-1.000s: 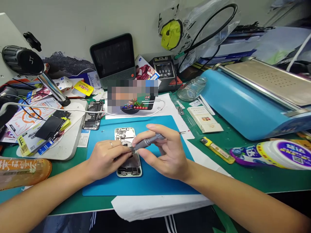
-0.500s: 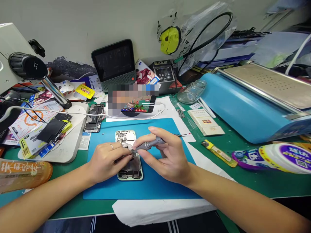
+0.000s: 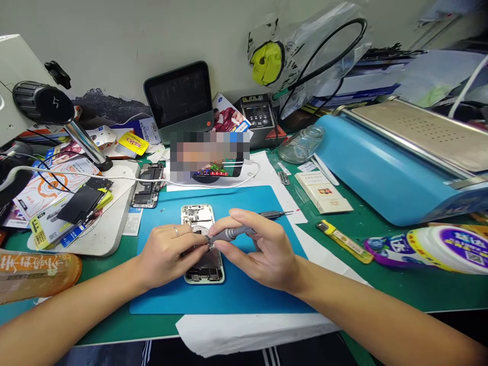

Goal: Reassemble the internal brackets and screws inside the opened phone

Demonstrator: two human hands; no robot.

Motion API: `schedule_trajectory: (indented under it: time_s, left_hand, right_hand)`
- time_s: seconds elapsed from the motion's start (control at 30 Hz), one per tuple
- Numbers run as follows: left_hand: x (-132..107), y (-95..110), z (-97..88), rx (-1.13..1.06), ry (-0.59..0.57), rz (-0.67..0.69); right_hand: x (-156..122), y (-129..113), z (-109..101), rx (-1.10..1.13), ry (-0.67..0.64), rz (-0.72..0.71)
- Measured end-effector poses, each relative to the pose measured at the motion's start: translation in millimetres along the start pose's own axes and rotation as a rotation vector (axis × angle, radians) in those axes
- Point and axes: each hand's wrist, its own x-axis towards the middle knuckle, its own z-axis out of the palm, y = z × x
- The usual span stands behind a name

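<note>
An opened phone (image 3: 206,269) with bare inner parts lies on the blue mat (image 3: 163,300). My left hand (image 3: 165,254), a ring on one finger, is closed over its left side. Thumb and fingertips there pinch a small dark piece that I cannot make out. From the right, my right hand (image 3: 263,251) grips a grey screwdriver (image 3: 232,233) between thumb and fingers. Its left end meets my left fingertips above the phone. Behind the right hand a second thin dark tool (image 3: 275,214) rests on the mat.
Another opened phone (image 3: 148,185) lies at the mat's back left. Beyond the mat stands a lit phone (image 3: 232,170) with a white cable. To the right are a cigarette box (image 3: 324,192), a yellow cutter (image 3: 345,241), a bottle (image 3: 438,249) and a blue machine (image 3: 373,173).
My right hand has shifted slightly left and tilted, baring more of the thin tool behind it. The left hand stays nearly in place, and the phone has not moved.
</note>
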Motion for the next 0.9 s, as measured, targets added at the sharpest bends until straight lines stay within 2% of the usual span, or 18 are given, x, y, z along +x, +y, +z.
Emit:
schedule_trajectory:
  time_s: [0.6,0.9]
  left_hand:
    - [0.1,1.0,-0.8,-0.044,-0.009,0.014]
    - [0.8,2.6,-1.1,-0.053,-0.005,-0.009]
  right_hand:
    - [-0.6,1.1,-4.4,-0.026,-0.089,-0.074]
    - [1.8,-1.4,-5.9,-0.059,-0.066,-0.085]
